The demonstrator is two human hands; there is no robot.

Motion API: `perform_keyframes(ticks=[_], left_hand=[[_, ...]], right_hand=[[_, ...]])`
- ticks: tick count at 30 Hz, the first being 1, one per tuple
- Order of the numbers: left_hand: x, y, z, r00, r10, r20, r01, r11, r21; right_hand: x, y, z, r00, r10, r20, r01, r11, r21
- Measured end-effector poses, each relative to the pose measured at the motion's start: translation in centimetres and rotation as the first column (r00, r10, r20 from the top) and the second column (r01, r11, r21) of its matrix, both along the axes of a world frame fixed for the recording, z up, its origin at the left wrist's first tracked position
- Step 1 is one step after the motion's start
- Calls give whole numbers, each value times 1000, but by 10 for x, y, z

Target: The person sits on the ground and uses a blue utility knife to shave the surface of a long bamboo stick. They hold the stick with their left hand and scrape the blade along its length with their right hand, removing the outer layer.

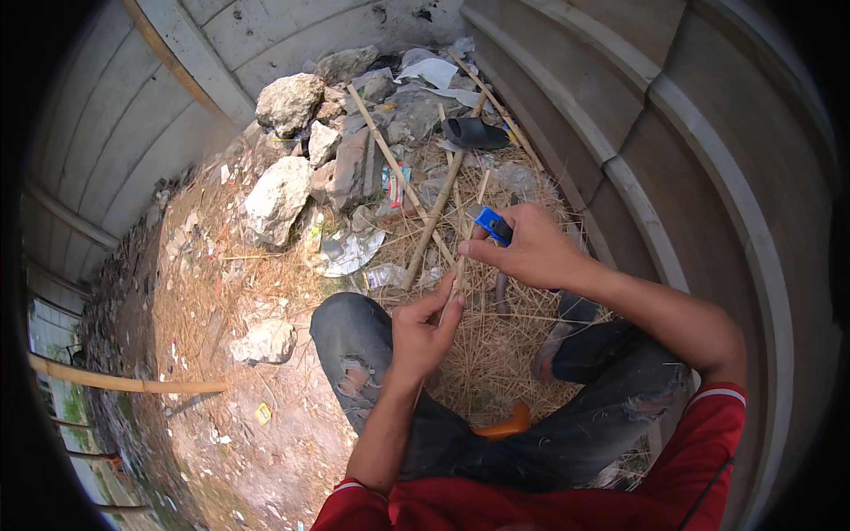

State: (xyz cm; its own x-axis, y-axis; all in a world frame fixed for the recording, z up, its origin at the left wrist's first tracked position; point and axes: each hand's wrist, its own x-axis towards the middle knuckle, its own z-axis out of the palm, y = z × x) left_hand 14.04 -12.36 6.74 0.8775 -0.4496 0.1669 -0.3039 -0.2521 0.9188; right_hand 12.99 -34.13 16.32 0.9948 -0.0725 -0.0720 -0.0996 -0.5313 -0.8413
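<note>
My left hand is closed around the lower end of a thin bamboo stick, which slants up and away between my knees. Gripped in my right hand is a blue and black box cutter, held beside the upper part of the stick. The right thumb lies along or very near the stick. Whether the blade touches the stick I cannot tell. Straw and thin shavings cover the ground under both hands. Between my legs lies an orange curved object, partly hidden by my trousers.
Bamboo poles lie crossed just beyond my hands. A black clog sits among rocks and litter farther off. Corrugated sheeting rises close on my right. A bamboo pole juts in from the left, and a pale stone sits left of my knee.
</note>
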Motion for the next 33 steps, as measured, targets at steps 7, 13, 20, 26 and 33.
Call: perform_keyframes(ticks=[7,13,20,26,33], left_hand=[[1,-2,-1,976,44,215,-62,995,76],[-1,0,10,989,78,122,-91,991,99],[0,1,3,986,35,166,-39,999,24],[-2,-4,5,977,41,208,-54,997,58],[-3,-2,-7,966,-165,199,156,986,60]], right_hand=[[12,2,-25,997,-70,42,67,996,58],[10,6,-33,982,2,188,-8,999,33],[5,4,-20,944,211,255,-128,944,-305],[-3,6,-16,949,235,212,-93,848,-521],[4,-9,19,935,354,23,-286,789,-544]])
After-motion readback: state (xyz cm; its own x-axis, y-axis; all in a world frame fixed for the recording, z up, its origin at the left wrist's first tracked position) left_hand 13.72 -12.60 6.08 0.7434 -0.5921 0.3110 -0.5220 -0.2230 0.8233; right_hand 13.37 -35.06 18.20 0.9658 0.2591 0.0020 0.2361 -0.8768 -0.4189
